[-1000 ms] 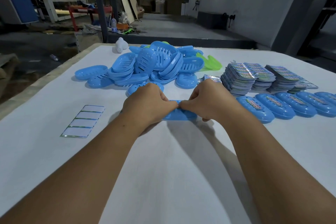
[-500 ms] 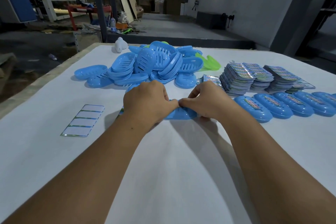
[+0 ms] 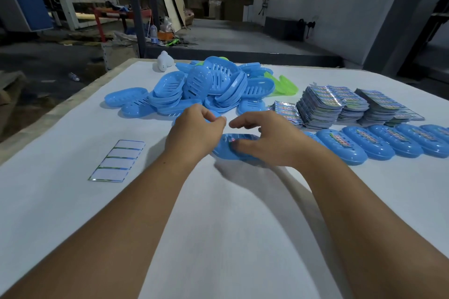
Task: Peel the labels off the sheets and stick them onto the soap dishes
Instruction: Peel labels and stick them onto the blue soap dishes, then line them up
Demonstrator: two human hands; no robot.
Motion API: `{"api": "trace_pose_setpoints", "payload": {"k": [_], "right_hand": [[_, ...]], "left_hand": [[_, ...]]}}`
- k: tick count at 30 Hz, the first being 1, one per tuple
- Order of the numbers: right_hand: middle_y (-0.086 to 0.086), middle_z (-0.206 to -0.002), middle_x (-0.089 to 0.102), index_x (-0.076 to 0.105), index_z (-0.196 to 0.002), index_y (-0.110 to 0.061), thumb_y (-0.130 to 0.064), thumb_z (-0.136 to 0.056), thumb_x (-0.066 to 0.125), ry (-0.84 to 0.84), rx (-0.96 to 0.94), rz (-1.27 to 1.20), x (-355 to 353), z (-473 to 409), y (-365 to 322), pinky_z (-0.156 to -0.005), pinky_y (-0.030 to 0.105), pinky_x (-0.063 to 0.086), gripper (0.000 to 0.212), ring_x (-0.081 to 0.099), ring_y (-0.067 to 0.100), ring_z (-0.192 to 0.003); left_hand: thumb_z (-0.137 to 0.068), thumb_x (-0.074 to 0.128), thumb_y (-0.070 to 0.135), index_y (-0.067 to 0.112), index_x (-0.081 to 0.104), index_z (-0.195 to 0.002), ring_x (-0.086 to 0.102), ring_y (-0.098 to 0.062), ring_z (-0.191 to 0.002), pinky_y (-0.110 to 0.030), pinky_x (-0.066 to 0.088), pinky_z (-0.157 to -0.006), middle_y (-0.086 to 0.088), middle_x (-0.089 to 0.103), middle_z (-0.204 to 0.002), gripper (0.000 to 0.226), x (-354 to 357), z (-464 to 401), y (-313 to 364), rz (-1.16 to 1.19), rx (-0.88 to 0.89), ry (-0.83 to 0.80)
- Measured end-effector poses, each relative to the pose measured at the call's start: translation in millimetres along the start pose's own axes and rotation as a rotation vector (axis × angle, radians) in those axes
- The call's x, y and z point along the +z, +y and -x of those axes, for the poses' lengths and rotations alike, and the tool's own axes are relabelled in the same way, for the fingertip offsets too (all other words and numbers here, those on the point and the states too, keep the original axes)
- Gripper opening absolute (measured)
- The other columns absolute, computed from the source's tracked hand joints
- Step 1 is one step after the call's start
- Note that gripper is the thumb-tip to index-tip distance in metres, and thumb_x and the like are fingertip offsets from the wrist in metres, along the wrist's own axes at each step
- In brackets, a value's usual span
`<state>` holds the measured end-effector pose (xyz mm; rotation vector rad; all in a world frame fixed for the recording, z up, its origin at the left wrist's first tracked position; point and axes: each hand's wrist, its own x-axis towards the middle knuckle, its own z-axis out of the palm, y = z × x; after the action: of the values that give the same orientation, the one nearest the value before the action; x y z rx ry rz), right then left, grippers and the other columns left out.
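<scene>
One dish (image 3: 229, 149) lies at the centre of the frame on the white bench (image 3: 230, 226), dome side up, with a scrap of coloured label (image 3: 230, 139) showing on its top between the two hands. The left hand (image 3: 194, 133) hangs just above and to the left of it, fingers loosely curled and holding nothing that I can make out, so its grip is slack. The right hand (image 3: 264, 142) lies over the dish's right half with the fingers spread; the lower ones touch the dome, and the grip is not closed round anything. I judge the step in hand to be the end of sticking: the label looks laid on and the hands are loosening off it (whether its edges are pressed flat is hidden under the right hand). The next move would call for sliding this dish to the right, to the row (image 3: 379, 143) of labelled dishes at the right edge of the frame, then taking a bare one from the pile (image 3: 201, 90) in the upper middle and a fresh label from the stacks (image 3: 323, 104) at upper right. A spent backing sheet (image 3: 116, 160) lies at centre left, well apart from both hands.
</scene>
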<state>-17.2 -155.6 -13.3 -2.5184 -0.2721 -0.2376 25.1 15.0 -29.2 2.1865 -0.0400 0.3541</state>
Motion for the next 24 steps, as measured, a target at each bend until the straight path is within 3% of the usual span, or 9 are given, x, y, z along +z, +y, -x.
{"api": "trace_pose_setpoints", "payload": {"k": [2, 5, 10, 13, 16, 20, 24], "right_hand": [[-0.022, -0.112, 0.067, 0.067, -0.121, -0.041, -0.042, -0.074, 0.078, -0.065, 0.007, 0.030, 2, 3, -4, -0.087, 0.022, 0.048, 0.048, 0.062, 0.002, -0.103], [-0.020, -0.109, 0.066, 0.067, -0.122, -0.042, -0.052, -0.074, 0.077, -0.048, 0.028, 0.141, 1, 7, -7, -0.078, 0.024, 0.045, 0.050, 0.061, 0.008, -0.096], [0.001, -0.119, 0.057, 0.063, -0.123, -0.030, -0.065, -0.080, 0.059, 0.024, 0.245, 0.438, 1, 14, -12, -0.081, 0.036, 0.045, 0.055, 0.058, 0.026, -0.110], [0.011, -0.124, 0.054, 0.058, -0.115, -0.016, -0.059, -0.084, 0.056, 0.045, 0.385, 0.474, -2, 17, -12, -0.084, 0.040, 0.043, 0.053, 0.052, 0.035, -0.117], [0.012, -0.125, 0.053, 0.059, -0.113, -0.013, -0.053, -0.086, 0.057, 0.073, 0.419, 0.489, -8, 21, -12, -0.089, 0.041, 0.043, 0.048, 0.047, 0.037, -0.118], [0.012, -0.134, 0.050, 0.056, -0.132, -0.016, -0.042, -0.088, 0.060, 0.087, 0.433, 0.451, -14, 25, -9, -0.099, 0.042, 0.043, 0.052, 0.045, 0.038, -0.123], [0.014, -0.132, 0.049, 0.054, -0.137, -0.018, -0.021, -0.090, 0.058, 0.096, 0.412, 0.464, -20, 26, -3, -0.097, 0.043, 0.043, 0.047, 0.045, 0.041, -0.121]], "left_hand": [[-0.080, 0.064, 0.049, 0.029, 0.055, -0.079, 0.060, -0.023, -0.090, -0.037, 0.049, -0.077, 0.009, 0.064, -0.088, 0.022, -1, -1, 1, -0.039, 0.025, 0.042], [-0.082, 0.062, 0.049, 0.030, 0.055, -0.083, 0.059, -0.022, -0.087, -0.035, 0.044, -0.071, 0.009, 0.063, -0.087, 0.021, -2, 1, 0, -0.072, 0.068, 0.058], [-0.085, 0.062, 0.050, 0.030, 0.056, -0.088, 0.061, -0.023, -0.081, -0.034, 0.044, -0.067, 0.006, 0.063, -0.078, 0.021, -1, 1, 0, -0.097, 0.109, 0.050], [-0.086, 0.062, 0.050, 0.031, 0.056, -0.086, 0.060, -0.020, -0.077, -0.033, 0.041, -0.064, 0.007, 0.061, -0.075, 0.020, -1, 1, -1, -0.110, 0.129, 0.049], [-0.086, 0.063, 0.050, 0.032, 0.054, -0.082, 0.060, -0.019, -0.075, -0.033, 0.041, -0.064, 0.008, 0.060, -0.073, 0.020, 0, 1, -1, -0.121, 0.130, 0.046], [-0.085, 0.063, 0.049, 0.031, 0.055, -0.081, 0.058, -0.016, -0.074, -0.032, 0.039, -0.065, 0.010, 0.060, -0.075, 0.020, -2, 2, -2, -0.119, 0.115, 0.054], [-0.086, 0.063, 0.049, 0.031, 0.057, -0.084, 0.056, -0.011, -0.072, -0.032, 0.040, -0.065, 0.012, 0.060, -0.076, 0.019, -3, 2, -2, -0.128, 0.106, 0.045]]}}
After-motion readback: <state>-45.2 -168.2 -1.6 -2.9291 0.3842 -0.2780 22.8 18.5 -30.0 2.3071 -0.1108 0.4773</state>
